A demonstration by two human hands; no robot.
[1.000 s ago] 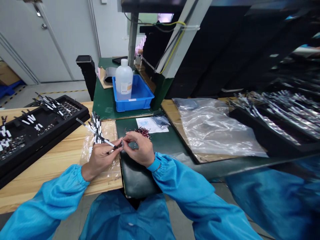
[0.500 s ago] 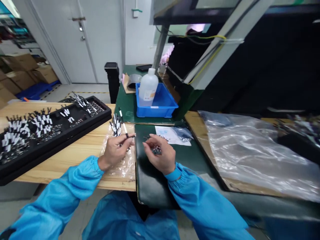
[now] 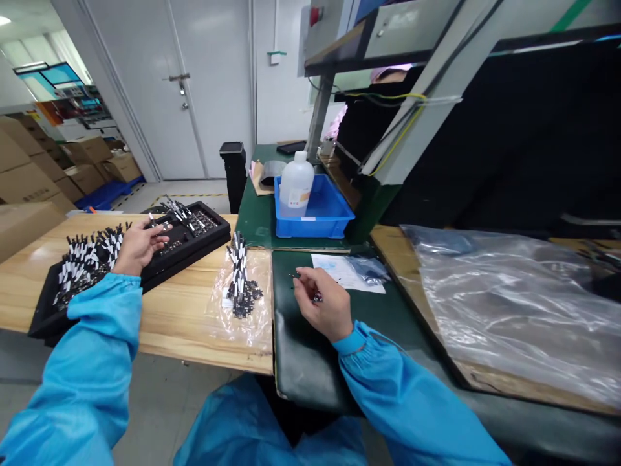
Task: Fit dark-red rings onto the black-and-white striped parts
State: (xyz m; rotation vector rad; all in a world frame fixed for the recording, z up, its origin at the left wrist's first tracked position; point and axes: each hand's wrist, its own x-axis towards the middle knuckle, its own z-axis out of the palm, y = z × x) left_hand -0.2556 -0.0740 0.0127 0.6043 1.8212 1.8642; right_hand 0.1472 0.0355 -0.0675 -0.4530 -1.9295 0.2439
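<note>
My left hand [image 3: 140,246] reaches out over the long black tray [image 3: 204,241] on the wooden bench, its fingers pinched on a thin black-and-white strip [image 3: 151,220]. The tray holds several rows of the same strips [image 3: 87,254]. My right hand [image 3: 324,304] rests on the dark green mat [image 3: 301,362], fingers curled and pinched on a small dark part I cannot make out. A small bundle of strips [image 3: 239,279] lies on a clear bag between the two hands.
A blue bin [image 3: 334,217] with a white bottle [image 3: 295,184] stands behind the mat, beside a paper slip [image 3: 339,268]. A large clear plastic sheet [image 3: 514,291] covers the bench at the right. Cardboard boxes [image 3: 29,181] stand at far left. A black machine frame rises at right.
My left hand has swung left from the mat's edge out over the black tray, carrying the strip. My right hand stayed on the mat. The view has turned left.
</note>
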